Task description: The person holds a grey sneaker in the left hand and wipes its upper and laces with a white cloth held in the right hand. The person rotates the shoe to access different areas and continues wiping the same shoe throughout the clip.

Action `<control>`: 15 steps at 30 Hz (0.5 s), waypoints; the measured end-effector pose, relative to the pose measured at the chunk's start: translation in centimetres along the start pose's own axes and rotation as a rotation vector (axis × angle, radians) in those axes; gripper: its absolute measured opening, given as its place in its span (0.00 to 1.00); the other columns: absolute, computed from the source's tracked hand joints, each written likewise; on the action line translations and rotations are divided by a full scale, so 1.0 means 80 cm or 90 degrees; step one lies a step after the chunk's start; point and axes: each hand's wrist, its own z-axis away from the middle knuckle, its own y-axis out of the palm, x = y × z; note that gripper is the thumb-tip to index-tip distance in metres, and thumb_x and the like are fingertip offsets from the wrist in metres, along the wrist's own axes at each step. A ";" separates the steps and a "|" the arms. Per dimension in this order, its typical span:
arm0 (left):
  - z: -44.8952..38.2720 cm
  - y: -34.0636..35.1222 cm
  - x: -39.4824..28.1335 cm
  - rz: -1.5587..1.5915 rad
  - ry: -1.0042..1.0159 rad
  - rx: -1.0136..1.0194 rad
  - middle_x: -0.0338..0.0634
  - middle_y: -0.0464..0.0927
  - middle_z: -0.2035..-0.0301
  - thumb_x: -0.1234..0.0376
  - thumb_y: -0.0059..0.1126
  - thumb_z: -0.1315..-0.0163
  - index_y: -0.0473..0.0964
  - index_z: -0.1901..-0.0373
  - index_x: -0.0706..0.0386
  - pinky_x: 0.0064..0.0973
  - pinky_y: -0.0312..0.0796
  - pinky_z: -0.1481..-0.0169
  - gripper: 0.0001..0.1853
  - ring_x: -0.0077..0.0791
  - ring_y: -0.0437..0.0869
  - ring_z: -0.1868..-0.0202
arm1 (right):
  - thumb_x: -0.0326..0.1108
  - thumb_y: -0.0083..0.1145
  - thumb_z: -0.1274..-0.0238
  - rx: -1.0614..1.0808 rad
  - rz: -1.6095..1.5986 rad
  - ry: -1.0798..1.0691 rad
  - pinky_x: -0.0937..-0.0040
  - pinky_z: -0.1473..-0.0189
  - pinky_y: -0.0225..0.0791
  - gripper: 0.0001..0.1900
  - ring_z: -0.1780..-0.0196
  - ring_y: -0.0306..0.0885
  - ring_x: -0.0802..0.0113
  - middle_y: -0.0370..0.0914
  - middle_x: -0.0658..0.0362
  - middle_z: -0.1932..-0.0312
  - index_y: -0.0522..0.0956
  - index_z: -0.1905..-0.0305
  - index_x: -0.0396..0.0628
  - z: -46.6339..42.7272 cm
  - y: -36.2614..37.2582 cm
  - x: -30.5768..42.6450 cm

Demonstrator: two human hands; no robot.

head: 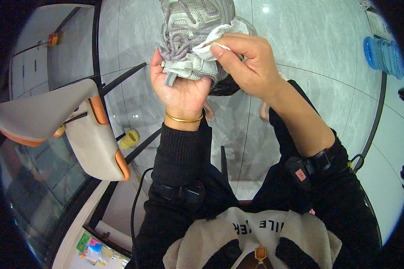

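A grey and white sneaker [192, 20] with mesh panels and loose grey laces is held up before me at the top middle of the head view. My left hand [185, 89], a gold bangle at its wrist, supports the heel end from below with the palm up. A white cloth or wipe [212, 42] is pinched between thumb and fingers of my right hand [249, 64] and lies against the side of the shoe. Part of a dark object [226, 85] shows beneath the shoe; what it is, I cannot tell.
To the left stands a grey and orange padded chair [91, 148]. Near it a yellow slipper [129, 139] lies on the tiled floor. A large blue water bottle [383, 57] is at the far right. A black cable [134, 201] runs beside my left sleeve.
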 end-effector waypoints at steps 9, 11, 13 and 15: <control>0.001 -0.005 -0.004 0.002 0.014 0.055 0.45 0.78 0.50 0.52 0.43 0.35 0.73 0.48 0.61 0.38 0.63 0.36 0.25 0.39 0.76 0.46 | 0.30 0.53 0.36 0.003 -0.094 -0.080 0.75 0.69 0.63 0.10 0.71 0.70 0.74 0.78 0.58 0.73 0.82 0.56 0.38 -0.001 0.019 -0.008; 0.001 -0.004 -0.003 0.013 0.007 0.051 0.46 0.77 0.49 0.52 0.42 0.35 0.73 0.47 0.61 0.38 0.62 0.35 0.26 0.39 0.75 0.45 | 0.30 0.53 0.36 0.019 -0.054 -0.071 0.75 0.68 0.65 0.10 0.70 0.72 0.74 0.78 0.57 0.72 0.82 0.56 0.38 -0.001 0.015 -0.008; 0.002 -0.002 -0.001 0.017 0.007 0.031 0.46 0.76 0.47 0.51 0.42 0.35 0.72 0.46 0.61 0.39 0.60 0.34 0.26 0.40 0.74 0.43 | 0.30 0.53 0.37 0.039 -0.018 -0.038 0.74 0.68 0.66 0.10 0.71 0.74 0.70 0.79 0.55 0.72 0.82 0.57 0.39 0.000 0.006 -0.006; 0.002 0.000 -0.001 0.016 -0.001 0.046 0.46 0.75 0.46 0.52 0.42 0.35 0.71 0.45 0.61 0.40 0.59 0.33 0.27 0.40 0.73 0.42 | 0.30 0.55 0.41 0.043 0.021 0.011 0.71 0.68 0.69 0.09 0.72 0.78 0.62 0.80 0.51 0.73 0.82 0.59 0.41 0.002 -0.002 -0.003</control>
